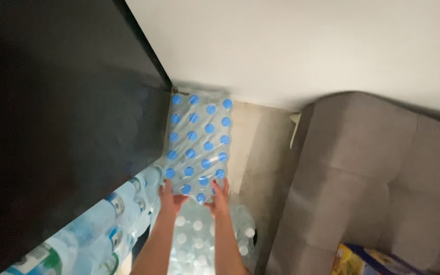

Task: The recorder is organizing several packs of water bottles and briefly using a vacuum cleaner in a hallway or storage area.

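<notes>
Clear shrink-wrapped pack of water bottles (198, 145) at the far wall — bright blue caps in neat rows. White-capped pack (207, 239) nearer, pale and see-through. Blue-and-green labels on the bottles at near left (95, 231). Black glossy panel (52, 112) on the left, off-white wall (306, 46), grey sofa (373, 183) on the right — yellow-and-blue packet (367, 259) beside it.

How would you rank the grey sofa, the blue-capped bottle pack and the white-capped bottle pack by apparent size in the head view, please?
1. grey sofa
2. blue-capped bottle pack
3. white-capped bottle pack, partly hidden by the arms, so unsure
</notes>
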